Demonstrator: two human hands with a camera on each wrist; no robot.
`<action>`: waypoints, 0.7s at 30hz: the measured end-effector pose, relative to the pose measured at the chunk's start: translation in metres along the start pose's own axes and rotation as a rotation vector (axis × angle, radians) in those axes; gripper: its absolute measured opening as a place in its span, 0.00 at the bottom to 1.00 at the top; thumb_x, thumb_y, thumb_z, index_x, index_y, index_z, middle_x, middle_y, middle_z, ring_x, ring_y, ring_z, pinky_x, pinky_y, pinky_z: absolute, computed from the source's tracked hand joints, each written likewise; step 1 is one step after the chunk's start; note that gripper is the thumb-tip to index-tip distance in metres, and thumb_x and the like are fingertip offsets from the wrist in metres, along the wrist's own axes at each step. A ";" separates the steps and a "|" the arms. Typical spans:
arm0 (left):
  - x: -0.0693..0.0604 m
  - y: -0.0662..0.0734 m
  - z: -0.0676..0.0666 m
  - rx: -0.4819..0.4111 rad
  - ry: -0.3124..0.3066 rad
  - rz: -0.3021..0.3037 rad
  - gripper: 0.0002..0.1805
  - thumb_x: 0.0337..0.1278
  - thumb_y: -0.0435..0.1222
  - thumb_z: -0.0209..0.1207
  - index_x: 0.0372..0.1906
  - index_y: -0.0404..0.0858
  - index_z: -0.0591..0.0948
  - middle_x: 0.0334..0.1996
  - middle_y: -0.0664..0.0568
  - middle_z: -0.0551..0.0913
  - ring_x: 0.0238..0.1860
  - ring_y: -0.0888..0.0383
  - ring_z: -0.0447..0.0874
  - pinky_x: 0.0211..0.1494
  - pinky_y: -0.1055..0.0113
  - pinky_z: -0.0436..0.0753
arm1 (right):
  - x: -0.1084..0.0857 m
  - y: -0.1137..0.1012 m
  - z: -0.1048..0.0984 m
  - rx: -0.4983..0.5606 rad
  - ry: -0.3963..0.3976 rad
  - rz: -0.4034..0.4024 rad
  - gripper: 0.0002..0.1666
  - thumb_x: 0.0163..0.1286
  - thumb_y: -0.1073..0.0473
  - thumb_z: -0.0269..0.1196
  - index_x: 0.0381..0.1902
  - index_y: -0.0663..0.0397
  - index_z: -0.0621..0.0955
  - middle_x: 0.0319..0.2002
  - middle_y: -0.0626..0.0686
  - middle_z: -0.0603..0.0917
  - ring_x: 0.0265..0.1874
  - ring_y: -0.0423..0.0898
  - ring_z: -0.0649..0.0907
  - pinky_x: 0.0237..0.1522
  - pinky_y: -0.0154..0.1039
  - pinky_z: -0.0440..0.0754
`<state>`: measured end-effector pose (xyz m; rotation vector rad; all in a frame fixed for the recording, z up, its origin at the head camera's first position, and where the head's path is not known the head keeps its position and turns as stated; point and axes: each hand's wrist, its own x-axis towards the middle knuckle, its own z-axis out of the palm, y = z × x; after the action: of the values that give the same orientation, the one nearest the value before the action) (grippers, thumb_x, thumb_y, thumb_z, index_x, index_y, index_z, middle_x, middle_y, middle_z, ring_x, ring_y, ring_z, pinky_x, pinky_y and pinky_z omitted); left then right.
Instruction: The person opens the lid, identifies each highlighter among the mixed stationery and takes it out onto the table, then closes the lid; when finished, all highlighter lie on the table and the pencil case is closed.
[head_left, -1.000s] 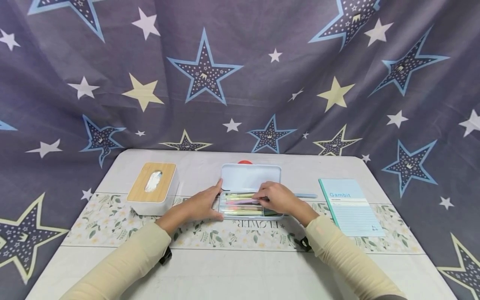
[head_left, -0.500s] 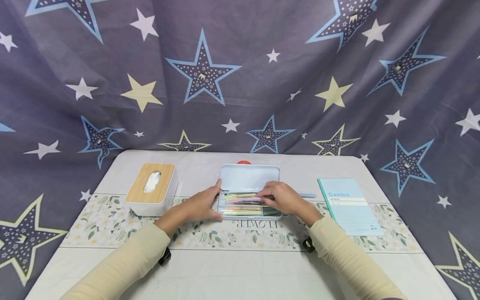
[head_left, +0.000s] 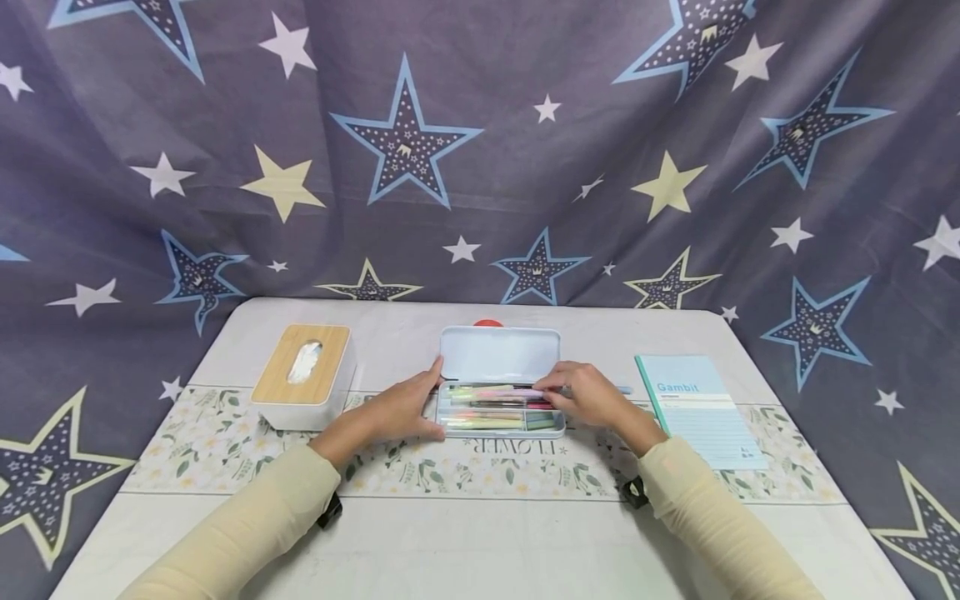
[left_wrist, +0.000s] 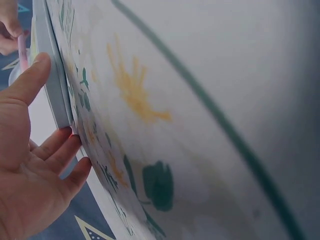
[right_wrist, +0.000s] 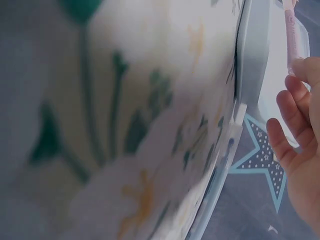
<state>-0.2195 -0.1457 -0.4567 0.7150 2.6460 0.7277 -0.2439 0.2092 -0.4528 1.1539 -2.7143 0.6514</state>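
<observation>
A light blue pencil case [head_left: 471, 434] lies on the table with its lid [head_left: 500, 353] raised at the back and several pens [head_left: 487, 423] inside. My left hand [head_left: 405, 407] rests at the case's left end, fingertips beside the lid and thumb at the front corner; in the left wrist view its fingers [left_wrist: 60, 150] are loosely spread. Above the rear part of the case, my right hand [head_left: 588, 395] pinches a pink pen [head_left: 516, 394] between thumb and fingers. Close up in the right wrist view, the pink pen [right_wrist: 292, 37] has small printing on its barrel.
A white tissue box [head_left: 304, 367] with a wooden top stands left. A light blue notebook [head_left: 705, 417] marked "Gambit" lies right. A blue stick-like item [head_left: 626, 390] sticks out behind my right hand, and a red object [head_left: 489, 323] shows behind the lid. A star-patterned curtain [head_left: 480, 167] hangs behind.
My right hand has shifted to the right and draws the pink pen along with it, now above other pens in the case. My left hand has stayed at the case's left end.
</observation>
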 end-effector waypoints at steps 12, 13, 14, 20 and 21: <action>0.001 0.003 0.000 -0.010 0.000 0.009 0.70 0.53 0.54 0.73 0.82 0.33 0.35 0.73 0.44 0.69 0.77 0.47 0.65 0.79 0.49 0.65 | -0.023 0.018 -0.015 0.000 0.063 0.037 0.11 0.69 0.64 0.67 0.47 0.51 0.90 0.36 0.48 0.88 0.31 0.38 0.81 0.33 0.36 0.80; 0.001 0.003 0.000 -0.010 -0.001 0.007 0.70 0.53 0.54 0.73 0.82 0.33 0.35 0.73 0.44 0.69 0.77 0.47 0.65 0.79 0.49 0.65 | -0.025 0.020 -0.015 -0.001 0.071 0.035 0.11 0.69 0.64 0.67 0.47 0.51 0.91 0.36 0.48 0.88 0.30 0.38 0.81 0.32 0.35 0.80; 0.001 0.003 0.000 -0.007 0.000 0.008 0.70 0.52 0.54 0.73 0.82 0.33 0.35 0.73 0.44 0.69 0.77 0.46 0.64 0.79 0.48 0.65 | -0.027 0.022 -0.016 -0.002 0.079 0.034 0.11 0.69 0.64 0.67 0.46 0.51 0.91 0.36 0.48 0.88 0.29 0.37 0.80 0.32 0.35 0.79; 0.001 0.003 0.001 -0.005 0.001 -0.010 0.71 0.52 0.54 0.74 0.82 0.35 0.34 0.74 0.45 0.68 0.79 0.47 0.61 0.81 0.49 0.62 | -0.040 0.036 -0.020 0.005 0.129 0.015 0.10 0.69 0.65 0.67 0.46 0.52 0.90 0.34 0.50 0.88 0.27 0.35 0.80 0.29 0.34 0.79; 0.001 0.002 0.001 -0.005 0.001 -0.011 0.71 0.52 0.54 0.74 0.82 0.35 0.34 0.74 0.45 0.68 0.79 0.47 0.61 0.81 0.49 0.62 | -0.042 0.039 -0.020 0.009 0.135 0.013 0.10 0.69 0.64 0.67 0.46 0.52 0.90 0.34 0.51 0.88 0.27 0.35 0.79 0.28 0.34 0.79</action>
<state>-0.2191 -0.1430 -0.4565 0.6976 2.6464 0.7317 -0.2426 0.2697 -0.4591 1.0545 -2.6103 0.7161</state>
